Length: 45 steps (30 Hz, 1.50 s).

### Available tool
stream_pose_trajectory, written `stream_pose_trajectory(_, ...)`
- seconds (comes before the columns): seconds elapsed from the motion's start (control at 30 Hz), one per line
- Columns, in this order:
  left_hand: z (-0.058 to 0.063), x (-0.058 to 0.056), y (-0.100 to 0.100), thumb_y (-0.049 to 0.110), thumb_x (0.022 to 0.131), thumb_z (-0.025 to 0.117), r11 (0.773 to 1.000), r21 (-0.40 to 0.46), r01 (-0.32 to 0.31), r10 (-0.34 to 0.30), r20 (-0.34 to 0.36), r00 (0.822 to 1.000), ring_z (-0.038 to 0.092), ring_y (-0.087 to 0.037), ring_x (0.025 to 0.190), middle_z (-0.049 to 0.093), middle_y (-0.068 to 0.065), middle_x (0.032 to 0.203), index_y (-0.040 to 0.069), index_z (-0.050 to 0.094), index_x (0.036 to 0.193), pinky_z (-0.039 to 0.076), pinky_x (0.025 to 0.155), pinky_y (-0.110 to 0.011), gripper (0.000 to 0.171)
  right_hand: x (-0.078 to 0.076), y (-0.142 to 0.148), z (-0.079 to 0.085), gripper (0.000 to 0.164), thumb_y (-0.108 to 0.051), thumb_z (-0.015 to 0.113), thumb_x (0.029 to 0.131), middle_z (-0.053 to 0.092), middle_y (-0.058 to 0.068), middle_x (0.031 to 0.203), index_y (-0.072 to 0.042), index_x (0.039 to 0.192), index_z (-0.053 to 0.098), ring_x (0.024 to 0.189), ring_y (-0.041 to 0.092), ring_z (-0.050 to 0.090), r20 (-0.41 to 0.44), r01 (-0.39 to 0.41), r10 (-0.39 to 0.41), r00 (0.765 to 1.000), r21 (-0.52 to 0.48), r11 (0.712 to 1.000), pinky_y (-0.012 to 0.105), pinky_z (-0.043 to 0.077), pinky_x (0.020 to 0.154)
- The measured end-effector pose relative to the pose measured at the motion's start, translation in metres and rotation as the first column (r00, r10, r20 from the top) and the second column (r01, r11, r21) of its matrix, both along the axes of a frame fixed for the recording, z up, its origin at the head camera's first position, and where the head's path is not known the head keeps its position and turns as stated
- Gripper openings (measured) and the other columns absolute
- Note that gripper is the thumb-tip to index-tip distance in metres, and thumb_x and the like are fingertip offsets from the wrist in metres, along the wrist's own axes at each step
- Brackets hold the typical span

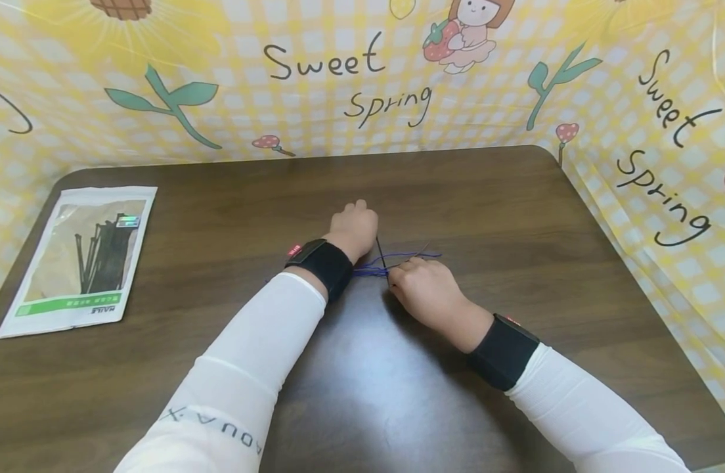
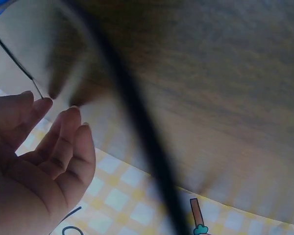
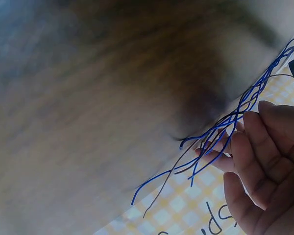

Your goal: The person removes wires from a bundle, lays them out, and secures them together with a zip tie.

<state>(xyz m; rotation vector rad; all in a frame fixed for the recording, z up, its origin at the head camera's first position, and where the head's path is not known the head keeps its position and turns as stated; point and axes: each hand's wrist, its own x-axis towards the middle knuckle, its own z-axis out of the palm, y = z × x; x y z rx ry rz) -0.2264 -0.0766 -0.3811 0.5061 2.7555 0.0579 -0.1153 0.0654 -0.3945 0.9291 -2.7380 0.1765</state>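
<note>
A bundle of thin blue wires point(image 1: 371, 270) with a few brownish ones lies across the middle of the table. In the head view a black cable tie point(image 1: 381, 251) runs up from it. My left hand point(image 1: 354, 228) pinches the tie's far tip between thumb and forefinger; in the left wrist view the other fingers of that hand point(image 2: 54, 166) are bent and hold nothing. At the near end of the tie, my right hand point(image 1: 429, 293) grips the bundle. Loose ends of the wires point(image 3: 257, 93) fan out past its fingertips in the right wrist view. The tie's head is hidden.
A clear-fronted pack of black cable ties point(image 1: 79, 256) lies at the table's left side. The brown wood-look table point(image 1: 250, 197) has rounded corners. A yellow checked cloth point(image 1: 315, 138) stands behind it and along the right. A blurred dark strip point(image 2: 132, 107) crosses the left wrist view.
</note>
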Motion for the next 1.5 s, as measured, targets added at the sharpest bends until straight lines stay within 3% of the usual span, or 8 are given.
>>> stream_pose_trajectory(0.13, -0.001, -0.002, 0.0, 0.003, 0.1, 0.039, 1.0, 0.021, -0.01, 0.011, -0.023, 1.0, 0.049, -0.031, 0.116, 0.05, -0.014, 0.123, 0.005, 0.064, 0.118, 0.049, 0.09, -0.046, 0.031, 0.001, -0.001, 0.001, 0.013, -0.01, 0.074, 0.081, 0.067, -0.001, 0.074, -0.012, 0.073, 0.063, 0.072, 0.021, 0.061, -0.004, 0.004, -0.004, 1.0, 0.0, 1.0, 0.034, 0.051, 0.061)
stream_pose_trajectory(0.3, -0.002, -0.004, -0.002, 0.015, 0.098, 0.053, 0.993, 0.109, -0.052, 0.056, -0.033, 0.998, 0.055, -0.029, 0.112, 0.056, -0.012, 0.117, 0.006, 0.063, 0.111, 0.051, 0.087, -0.044, 0.018, 0.001, -0.002, 0.003, 0.012, -0.01, 0.073, 0.081, 0.067, -0.001, 0.074, -0.012, 0.074, 0.063, 0.071, 0.021, 0.061, -0.005, 0.01, -0.01, 1.0, -0.005, 1.0, 0.034, 0.051, 0.061)
stream_pose_trajectory(0.43, -0.001, -0.003, -0.004, 0.018, 0.095, 0.061, 0.962, 0.251, -0.105, 0.111, -0.011, 0.994, 0.06, -0.024, 0.095, 0.062, -0.007, 0.102, 0.008, 0.059, 0.099, 0.051, 0.078, -0.039, 0.011, 0.001, -0.002, 0.002, 0.012, -0.01, 0.073, 0.081, 0.067, -0.001, 0.074, -0.011, 0.074, 0.064, 0.072, 0.02, 0.061, 0.001, 0.019, -0.019, 1.0, -0.009, 1.0, 0.033, 0.051, 0.063)
stream_pose_trajectory(0.6, -0.001, 0.0, -0.008, 0.014, 0.095, 0.06, 0.92, 0.371, -0.128, 0.138, -0.002, 0.99, 0.053, -0.021, 0.078, 0.058, -0.004, 0.087, 0.009, 0.055, 0.091, 0.043, 0.066, -0.033, 0.008, 0.002, -0.002, 0.003, 0.008, -0.01, 0.072, 0.083, 0.068, -0.002, 0.076, -0.012, 0.077, 0.067, 0.074, 0.019, 0.063, 0.03, 0.058, -0.057, 0.998, -0.039, 0.998, 0.032, 0.052, 0.063)
stream_pose_trajectory(0.93, 0.002, 0.009, -0.01, 0.011, 0.095, 0.06, 0.884, 0.465, -0.058, 0.08, -0.027, 0.996, 0.054, -0.022, 0.08, 0.059, -0.006, 0.089, 0.009, 0.056, 0.094, 0.044, 0.07, -0.034, 0.004, -0.001, -0.003, 0.006, 0.004, -0.013, 0.071, 0.086, 0.071, 0.002, 0.085, -0.014, 0.089, 0.074, 0.081, 0.021, 0.067, 0.139, 0.224, -0.21, 0.968, -0.099, 0.97, 0.039, 0.054, 0.06)
stream_pose_trajectory(1.17, 0.002, 0.012, -0.013, 0.012, 0.094, 0.062, 0.854, 0.521, 0.011, 0.008, -0.034, 0.999, 0.063, -0.021, 0.096, 0.07, -0.006, 0.101, 0.007, 0.068, 0.099, 0.048, 0.086, -0.036, 0.009, -0.005, -0.004, 0.009, 0.009, -0.021, 0.071, 0.088, 0.073, 0.003, 0.089, -0.015, 0.094, 0.074, 0.081, 0.025, 0.069, 0.239, 0.353, -0.314, 0.919, -0.141, 0.925, 0.045, 0.054, 0.062)
stream_pose_trajectory(1.33, 0.002, 0.016, -0.017, 0.012, 0.094, 0.063, 0.825, 0.565, 0.025, -0.001, -0.042, 0.999, 0.064, -0.02, 0.095, 0.071, -0.006, 0.099, 0.007, 0.07, 0.096, 0.049, 0.085, -0.034, 0.009, -0.007, -0.004, 0.011, 0.012, -0.025, 0.071, 0.089, 0.073, 0.002, 0.088, -0.015, 0.094, 0.074, 0.079, 0.025, 0.069, 0.293, 0.395, -0.339, 0.894, -0.163, 0.904, 0.045, 0.053, 0.06)
stream_pose_trajectory(1.5, 0.004, 0.019, -0.019, 0.01, 0.093, 0.064, 0.8, 0.598, 0.048, -0.045, -0.02, 0.999, 0.063, -0.02, 0.092, 0.071, -0.006, 0.096, 0.005, 0.071, 0.095, 0.05, 0.084, -0.033, 0.009, -0.01, -0.004, 0.012, 0.012, -0.019, 0.068, 0.09, 0.073, 0.005, 0.088, -0.009, 0.095, 0.072, 0.073, 0.022, 0.067, 0.334, 0.415, -0.332, 0.883, -0.221, 0.882, 0.041, 0.052, 0.059)
